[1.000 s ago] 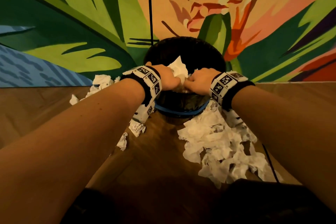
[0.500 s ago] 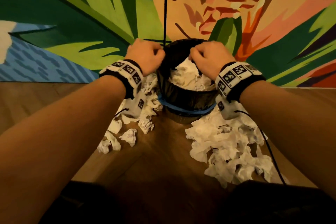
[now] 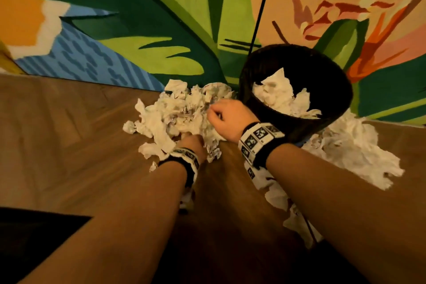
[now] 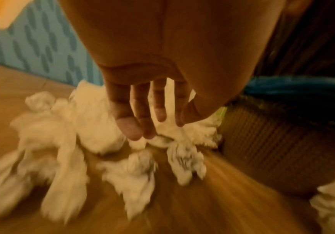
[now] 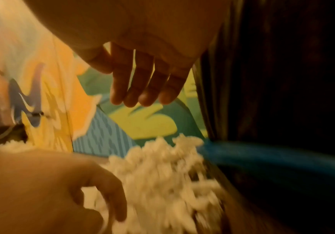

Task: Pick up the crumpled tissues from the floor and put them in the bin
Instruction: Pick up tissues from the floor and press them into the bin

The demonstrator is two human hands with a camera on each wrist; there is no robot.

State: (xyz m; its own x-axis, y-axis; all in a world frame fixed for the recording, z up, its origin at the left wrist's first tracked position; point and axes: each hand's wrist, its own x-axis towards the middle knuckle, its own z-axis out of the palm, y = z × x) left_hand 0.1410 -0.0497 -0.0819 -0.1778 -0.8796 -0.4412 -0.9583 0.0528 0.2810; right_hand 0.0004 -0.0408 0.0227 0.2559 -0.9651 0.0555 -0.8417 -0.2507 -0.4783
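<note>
A black bin [image 3: 297, 122] with a blue band stands on the wooden floor against the wall, with white tissues [image 3: 276, 94] piled inside. A heap of crumpled tissues [image 3: 175, 110] lies on the floor just left of it. My left hand [image 3: 193, 143] reaches into the near edge of this heap; in the left wrist view its nearly straight fingers [image 4: 134, 131] touch the tissues [image 4: 94, 126]. My right hand [image 3: 221, 117] hovers over the heap's right side beside the bin [image 5: 282, 79], fingers [image 5: 130, 98] loosely bent and empty above the tissues [image 5: 162, 174].
A second spread of tissues [image 3: 350, 152] lies right of the bin and runs under my right forearm. A painted mural wall [image 3: 161, 30] rises behind. A thin black cable [image 3: 260, 14] hangs by the bin. Bare wooden floor [image 3: 57, 134] extends left.
Both hands left the bin's rim and dropped to the left, down onto the tissue heap on the floor. The head view swung left, so the bin now sits to the right.
</note>
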